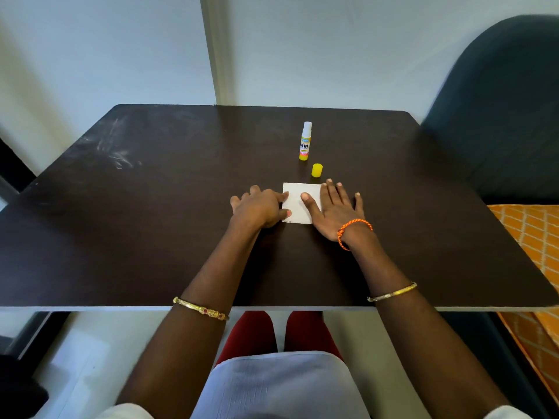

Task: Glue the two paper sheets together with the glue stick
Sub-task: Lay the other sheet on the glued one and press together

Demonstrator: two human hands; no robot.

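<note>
Resting flat on the dark table (151,237), the white paper (299,204) lies between both hands. The left hand (257,208) is loosely curled at the paper's left edge, fingertips touching it, gripping nothing. The right hand (337,211) lies palm-down with fingers spread, thumb pressing on the paper. Whether one sheet or two lie there cannot be told. The glue stick (305,142) stands upright beyond the paper, uncapped; its yellow cap (317,170) stands between the stick and the paper.
</note>
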